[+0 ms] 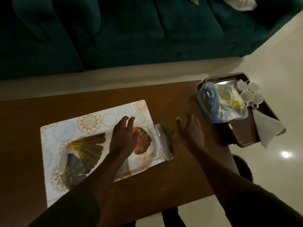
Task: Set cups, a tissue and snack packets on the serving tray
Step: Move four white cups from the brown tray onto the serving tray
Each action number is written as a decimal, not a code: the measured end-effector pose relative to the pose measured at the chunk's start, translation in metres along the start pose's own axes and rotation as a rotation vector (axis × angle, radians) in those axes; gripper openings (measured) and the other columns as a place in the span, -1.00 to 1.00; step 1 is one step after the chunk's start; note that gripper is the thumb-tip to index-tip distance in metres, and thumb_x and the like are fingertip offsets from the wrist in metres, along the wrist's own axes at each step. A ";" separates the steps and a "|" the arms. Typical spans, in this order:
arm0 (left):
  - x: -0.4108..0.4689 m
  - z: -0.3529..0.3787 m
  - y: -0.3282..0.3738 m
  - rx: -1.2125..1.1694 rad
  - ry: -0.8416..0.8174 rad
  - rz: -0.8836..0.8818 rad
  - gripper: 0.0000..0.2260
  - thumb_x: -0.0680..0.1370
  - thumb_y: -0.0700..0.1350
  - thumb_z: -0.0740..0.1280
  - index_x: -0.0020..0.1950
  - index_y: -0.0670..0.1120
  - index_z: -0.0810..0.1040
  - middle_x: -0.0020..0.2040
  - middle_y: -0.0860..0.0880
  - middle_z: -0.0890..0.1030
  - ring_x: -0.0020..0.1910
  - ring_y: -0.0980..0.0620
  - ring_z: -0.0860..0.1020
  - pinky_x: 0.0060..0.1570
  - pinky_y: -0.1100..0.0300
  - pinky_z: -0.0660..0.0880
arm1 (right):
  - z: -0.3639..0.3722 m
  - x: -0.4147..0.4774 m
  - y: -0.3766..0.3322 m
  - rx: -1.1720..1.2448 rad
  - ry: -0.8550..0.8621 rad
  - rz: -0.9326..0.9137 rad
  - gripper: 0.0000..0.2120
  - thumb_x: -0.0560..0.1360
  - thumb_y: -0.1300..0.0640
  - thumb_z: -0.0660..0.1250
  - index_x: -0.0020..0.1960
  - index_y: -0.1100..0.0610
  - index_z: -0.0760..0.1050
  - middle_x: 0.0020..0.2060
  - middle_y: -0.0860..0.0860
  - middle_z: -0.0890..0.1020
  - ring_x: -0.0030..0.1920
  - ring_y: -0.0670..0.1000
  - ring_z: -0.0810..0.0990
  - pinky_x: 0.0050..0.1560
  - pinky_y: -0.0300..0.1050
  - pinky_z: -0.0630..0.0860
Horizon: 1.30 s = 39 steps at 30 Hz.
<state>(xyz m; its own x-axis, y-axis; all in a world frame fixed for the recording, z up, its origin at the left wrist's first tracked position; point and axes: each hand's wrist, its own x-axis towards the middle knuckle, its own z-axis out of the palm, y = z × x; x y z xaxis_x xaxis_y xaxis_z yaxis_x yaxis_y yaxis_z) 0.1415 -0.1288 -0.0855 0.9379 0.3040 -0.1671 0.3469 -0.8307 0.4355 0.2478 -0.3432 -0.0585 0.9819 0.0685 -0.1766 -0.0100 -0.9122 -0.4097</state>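
Four cups (250, 94), snack packets (218, 104) and a tissue (266, 126) sit on the serving tray (241, 133) beyond the open, empty right hand (190, 130), while the left hand (124, 136) lies flat, fingers apart, holding nothing.

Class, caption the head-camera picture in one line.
Both hands hover over the table; tray holds cups, packets, tissue.

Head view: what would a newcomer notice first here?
First the two bare hands over the brown table: the left hand lies on a white placemat with gold patterns, the right hand hovers open beside it. At the table's far right corner, a brown tray holds four white cups, clear snack packets and a tissue.
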 end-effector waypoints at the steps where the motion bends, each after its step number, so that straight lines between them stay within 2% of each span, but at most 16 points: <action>1: 0.006 0.000 0.009 0.001 0.007 0.011 -0.53 0.60 0.06 0.17 0.48 -0.06 0.25 0.50 -0.13 0.26 0.43 -0.15 0.32 0.37 -0.03 0.35 | -0.007 0.005 0.006 -0.002 0.011 -0.002 -0.43 0.56 -0.27 0.06 0.42 0.08 0.24 0.38 0.07 0.42 0.35 0.08 0.41 0.19 0.07 0.47; 4: 0.025 0.002 0.040 0.014 0.021 0.019 -0.51 0.61 0.12 0.13 0.50 -0.04 0.23 0.54 -0.13 0.23 0.49 -0.13 0.27 0.43 -0.03 0.30 | -0.026 0.020 0.030 -0.010 0.029 0.008 -0.49 0.57 -0.18 0.13 0.40 0.10 0.25 0.33 0.10 0.44 0.30 0.10 0.45 0.17 0.08 0.50; 9: 0.053 0.020 0.112 -0.024 0.057 0.097 -0.53 0.59 0.08 0.21 0.46 -0.04 0.29 0.48 -0.12 0.33 0.42 -0.13 0.36 0.31 -0.01 0.39 | -0.059 0.050 0.087 0.030 0.061 -0.005 -0.59 0.53 0.00 0.27 0.32 0.05 0.29 0.22 0.10 0.50 0.14 0.12 0.53 -0.11 -0.03 0.49; 13: 0.081 0.054 0.182 -0.014 0.031 0.170 -0.52 0.58 0.03 0.24 0.48 -0.06 0.28 0.46 -0.12 0.33 0.40 -0.12 0.36 0.31 -0.05 0.41 | -0.098 0.081 0.151 0.078 0.089 -0.051 -0.56 0.50 0.08 0.31 0.35 0.09 0.32 0.27 0.07 0.49 0.24 0.12 0.49 0.02 0.01 0.49; 16: 0.102 0.081 0.238 -0.024 0.000 0.209 -0.51 0.58 0.00 0.24 0.48 -0.08 0.27 0.47 -0.15 0.32 0.40 -0.14 0.35 0.32 -0.05 0.38 | -0.130 0.108 0.194 0.081 0.168 -0.035 -0.60 0.47 0.13 0.32 0.28 0.13 0.37 0.21 0.10 0.52 0.19 0.15 0.52 0.01 0.03 0.52; 22: 0.140 0.126 0.342 -0.101 -0.022 0.336 -0.55 0.52 -0.11 0.34 0.39 -0.19 0.39 0.38 -0.22 0.40 0.31 -0.23 0.42 0.18 -0.08 0.45 | -0.184 0.162 0.269 0.085 0.238 0.028 -0.74 0.51 0.13 0.26 0.18 0.17 0.41 0.10 0.14 0.56 0.15 0.19 0.51 -0.04 0.01 0.47; 26: 0.163 0.144 0.388 -0.112 0.000 0.399 -0.54 0.51 -0.11 0.34 0.39 -0.14 0.38 0.37 -0.19 0.41 0.32 -0.19 0.43 0.19 -0.08 0.47 | -0.200 0.192 0.300 0.130 0.230 0.002 -0.66 0.48 0.06 0.29 0.19 0.21 0.41 0.12 0.17 0.57 0.13 0.21 0.55 0.00 0.05 0.49; 28: 0.174 0.153 0.405 -0.090 0.003 0.414 -0.53 0.53 -0.07 0.33 0.41 -0.11 0.35 0.39 -0.16 0.40 0.33 -0.16 0.42 0.20 -0.05 0.46 | -0.201 0.211 0.312 0.090 0.218 0.023 -0.68 0.48 0.10 0.26 0.20 0.18 0.39 0.13 0.15 0.55 0.12 0.23 0.53 -0.12 -0.04 0.40; 31: 0.190 0.168 0.426 -0.036 0.020 0.416 -0.50 0.52 -0.01 0.34 0.42 -0.10 0.34 0.37 -0.14 0.41 0.32 -0.14 0.42 0.22 -0.01 0.44 | -0.198 0.235 0.324 0.089 0.197 0.055 -0.72 0.46 0.09 0.25 0.15 0.14 0.38 0.10 0.12 0.54 0.08 0.22 0.51 -0.17 -0.08 0.28; 33: 0.201 0.178 0.440 0.001 0.046 0.413 -0.47 0.50 0.03 0.37 0.40 -0.11 0.35 0.34 -0.13 0.43 0.29 -0.13 0.43 0.20 0.00 0.42 | -0.194 0.249 0.330 0.094 0.177 0.061 -0.66 0.43 0.07 0.29 0.16 0.14 0.38 0.11 0.12 0.54 0.08 0.23 0.51 -0.18 -0.06 0.30; 35: 0.213 0.188 0.452 0.040 0.056 0.404 -0.43 0.46 0.09 0.39 0.40 -0.09 0.34 0.32 -0.12 0.45 0.30 -0.13 0.42 0.23 -0.01 0.39 | -0.188 0.261 0.336 0.038 0.087 0.025 -0.50 0.40 0.03 0.36 0.29 0.12 0.35 0.17 0.12 0.51 0.17 0.21 0.48 -0.13 -0.02 0.39; 37: 0.224 0.202 0.465 0.114 0.050 0.369 -0.37 0.43 0.16 0.38 0.41 -0.06 0.32 0.31 -0.10 0.47 0.31 -0.11 0.41 0.29 -0.05 0.33 | -0.181 0.273 0.342 -0.021 -0.020 -0.017 -0.31 0.37 -0.03 0.41 0.43 0.08 0.25 0.26 0.09 0.46 0.27 0.18 0.42 0.05 0.08 0.48; 39: 0.230 0.215 0.474 0.177 0.048 0.329 -0.33 0.39 0.21 0.39 0.40 -0.06 0.31 0.26 -0.10 0.51 0.30 -0.11 0.41 0.33 -0.09 0.26 | -0.176 0.280 0.345 -0.006 -0.063 -0.005 -0.19 0.34 -0.06 0.47 0.47 0.10 0.19 0.34 0.10 0.43 0.32 0.18 0.39 0.16 0.14 0.48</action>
<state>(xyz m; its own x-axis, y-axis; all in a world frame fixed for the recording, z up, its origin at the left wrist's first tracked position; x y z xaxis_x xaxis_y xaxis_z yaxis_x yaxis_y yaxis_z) 0.5206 -0.5530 -0.1081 0.9997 0.0254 0.0001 0.0242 -0.9541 0.2985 0.5520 -0.7096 -0.0921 0.9681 0.0981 -0.2304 -0.0038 -0.9143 -0.4051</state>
